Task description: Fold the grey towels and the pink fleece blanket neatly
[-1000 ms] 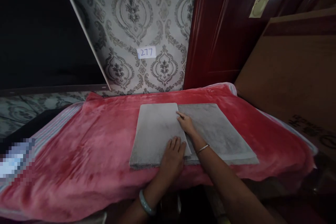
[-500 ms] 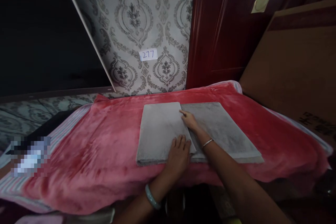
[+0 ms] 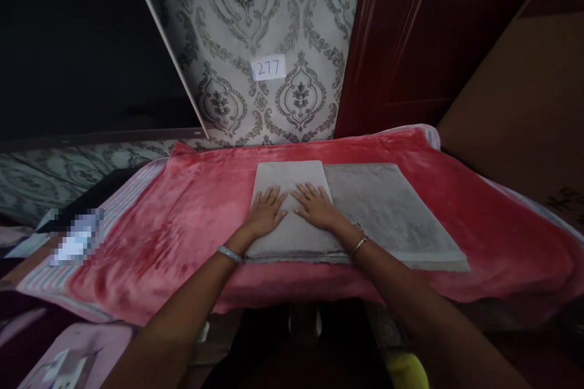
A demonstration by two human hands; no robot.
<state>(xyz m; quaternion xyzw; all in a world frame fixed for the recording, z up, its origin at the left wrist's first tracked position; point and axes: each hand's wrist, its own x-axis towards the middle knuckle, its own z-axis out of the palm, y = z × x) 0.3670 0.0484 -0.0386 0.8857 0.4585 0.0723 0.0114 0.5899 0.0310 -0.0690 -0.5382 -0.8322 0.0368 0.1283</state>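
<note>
A grey towel-like cloth [image 3: 378, 213] lies on the pink-red blanket [image 3: 196, 213], its left part folded over into a thicker, paler layer. My left hand [image 3: 266, 213] rests flat on the left side of that folded layer, fingers spread. Beside it, my right hand [image 3: 316, 205] also presses flat near the layer's right edge, with its fingers apart. Neither hand grips anything. To the right, the cloth's darker, thinner part lies untouched except where my right forearm passes over its lower left.
A large dark screen [image 3: 82, 42] stands at the back left. Patterned wallpaper with a paper label [image 3: 268, 67] reading 277 is behind the blanket. A large cardboard box [image 3: 524, 91] leans at the right, and a pink stool-like surface [image 3: 82, 346] is at lower left.
My right hand has let go of the fold's far edge and now lies flat. My left hand has moved left and farther from me across the folded layer. The view has shifted downward.
</note>
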